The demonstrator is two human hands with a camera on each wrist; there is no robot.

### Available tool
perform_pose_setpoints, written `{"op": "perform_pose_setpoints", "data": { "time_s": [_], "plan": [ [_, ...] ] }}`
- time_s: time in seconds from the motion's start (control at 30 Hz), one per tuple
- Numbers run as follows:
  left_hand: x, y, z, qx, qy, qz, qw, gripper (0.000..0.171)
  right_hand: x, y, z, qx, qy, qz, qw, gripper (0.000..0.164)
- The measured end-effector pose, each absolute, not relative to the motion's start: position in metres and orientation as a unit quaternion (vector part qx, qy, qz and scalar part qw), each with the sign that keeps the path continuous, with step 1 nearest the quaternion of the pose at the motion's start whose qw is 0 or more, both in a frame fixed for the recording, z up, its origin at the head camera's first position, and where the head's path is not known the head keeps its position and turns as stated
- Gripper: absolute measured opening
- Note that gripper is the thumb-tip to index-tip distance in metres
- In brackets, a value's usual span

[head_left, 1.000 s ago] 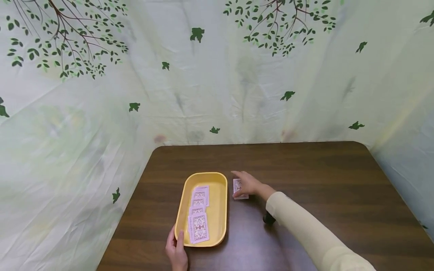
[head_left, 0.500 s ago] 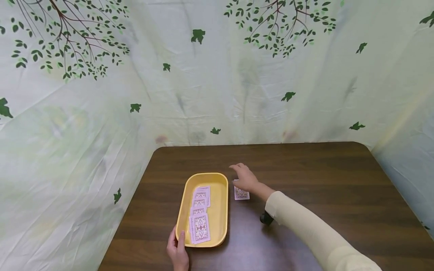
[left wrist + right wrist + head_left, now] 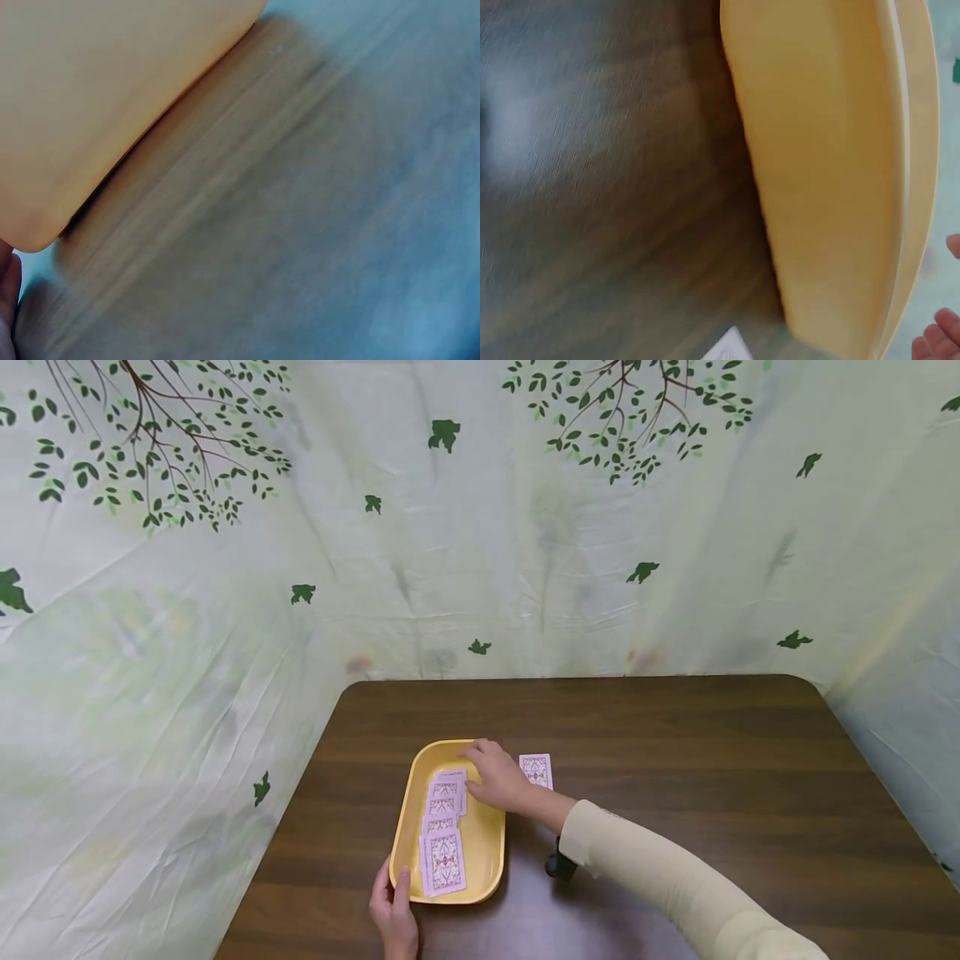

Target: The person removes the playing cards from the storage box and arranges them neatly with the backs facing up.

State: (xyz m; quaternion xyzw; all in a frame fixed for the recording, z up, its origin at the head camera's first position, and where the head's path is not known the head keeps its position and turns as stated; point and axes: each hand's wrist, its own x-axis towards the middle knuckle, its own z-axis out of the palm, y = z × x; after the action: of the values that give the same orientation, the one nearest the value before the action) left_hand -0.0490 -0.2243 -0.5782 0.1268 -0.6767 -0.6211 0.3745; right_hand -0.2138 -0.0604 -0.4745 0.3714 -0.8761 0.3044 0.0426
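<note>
My left hand (image 3: 393,914) grips the near left corner of a yellow tray (image 3: 492,860), its thumb over the rim. In the left wrist view the tray's outer wall (image 3: 112,90) fills the upper left, with a bit of the hand at the left edge. Several pink-backed playing cards (image 3: 444,862) lie overlapping in a column inside the tray. Over its far right part reaches my right hand (image 3: 498,777), thumb and fingers apart beside the upper cards; I see no card held. Fingertips (image 3: 939,341) show at the right wrist view's right edge. Another playing card (image 3: 536,768) lies on the table, partly behind the right forearm.
The dark brown wooden table (image 3: 675,743) extends to the right of the tray. A white cloth with leaf prints (image 3: 480,568) hangs behind the table. A small black object (image 3: 560,864) shows under the right wrist.
My right hand has moved left from above the card on the table to over the tray. That card stays on the table. The left hand keeps its grip on the tray.
</note>
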Motion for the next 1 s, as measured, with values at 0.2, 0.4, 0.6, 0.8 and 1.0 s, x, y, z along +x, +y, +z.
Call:
{"op": "perform_pose_setpoints", "data": {
  "time_s": [0.2,0.4,0.6,0.8,1.0],
  "plan": [
    [-0.05,-0.225,-0.577,0.111,-0.668,-0.63,0.38,0.031,-0.198,-0.081,-0.478,0.396,-0.88,0.261,0.01,0.042],
    [-0.05,-0.226,-0.579,0.091,-0.659,-0.641,0.384,0.031,-0.183,-0.096,-0.486,0.425,-0.878,0.214,-0.049,0.044],
    [-0.049,-0.225,-0.581,0.109,-0.666,-0.633,0.379,0.03,-0.171,-0.104,-0.498,0.431,-0.881,0.175,-0.09,0.049],
    [-0.047,-0.222,-0.573,0.103,-0.664,-0.634,0.383,0.029,-0.164,-0.108,-0.507,0.426,-0.888,0.136,-0.11,0.055],
    [-0.045,-0.215,-0.554,0.092,-0.667,-0.63,0.386,0.028,-0.161,-0.112,-0.51,0.424,-0.895,0.091,-0.107,0.057]
  ]
}}
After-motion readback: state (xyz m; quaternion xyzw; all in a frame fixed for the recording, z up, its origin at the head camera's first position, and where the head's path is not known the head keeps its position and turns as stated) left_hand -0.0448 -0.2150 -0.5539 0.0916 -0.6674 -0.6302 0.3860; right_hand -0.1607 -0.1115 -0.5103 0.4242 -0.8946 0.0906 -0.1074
